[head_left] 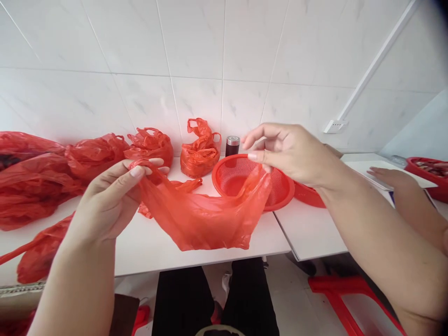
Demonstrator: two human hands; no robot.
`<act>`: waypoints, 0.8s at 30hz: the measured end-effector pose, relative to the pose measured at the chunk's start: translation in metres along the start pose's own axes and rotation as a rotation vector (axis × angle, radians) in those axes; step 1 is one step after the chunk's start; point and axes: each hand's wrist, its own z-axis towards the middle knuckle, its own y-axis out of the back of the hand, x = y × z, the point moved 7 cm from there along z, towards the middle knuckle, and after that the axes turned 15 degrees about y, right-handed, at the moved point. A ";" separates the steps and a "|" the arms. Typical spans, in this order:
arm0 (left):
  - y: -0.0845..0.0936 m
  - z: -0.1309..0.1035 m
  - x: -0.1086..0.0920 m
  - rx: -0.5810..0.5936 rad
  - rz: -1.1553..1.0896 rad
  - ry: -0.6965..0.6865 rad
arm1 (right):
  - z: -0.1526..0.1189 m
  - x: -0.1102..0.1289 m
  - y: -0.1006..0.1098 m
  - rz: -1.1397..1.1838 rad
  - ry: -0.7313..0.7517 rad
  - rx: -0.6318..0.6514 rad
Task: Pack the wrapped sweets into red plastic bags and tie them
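left hand [108, 200] pinched on one end of red bag [206, 224]; right hand [287, 149] loosely curled, other end in lower fingers (thumb, index apart). forearms reach forward; bag sags before red colander [289, 192].

A: Walls?
B: Far wall [196, 42], one: large white tiles, faint grey veining, thin joints. Right wall [423, 126], one: plain, pale blue.
A: Fittings?
B: Conduit [378, 60], one, white, slanting down the far wall at right. Socket plate [336, 126], one, white, at its lower end.
A: Furniture?
B: Left table [147, 242] and right table [308, 235]: white tops, side by side along the far wall, dark seam between. Seat [345, 284], one, red, near right, partly in view.
A: Floor, light?
B: Floor [294, 294]: pale, slightly glossy, shaded beneath the tables. Light: soft, bright, whitish.
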 end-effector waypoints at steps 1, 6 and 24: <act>-0.003 0.001 0.000 0.039 0.012 0.005 | 0.001 0.004 0.000 0.004 0.011 0.004; -0.046 0.006 0.009 0.357 0.316 0.134 | 0.015 0.020 -0.026 0.019 0.079 0.172; -0.080 0.026 0.064 0.459 0.343 0.509 | -0.001 -0.043 -0.084 0.056 0.052 0.192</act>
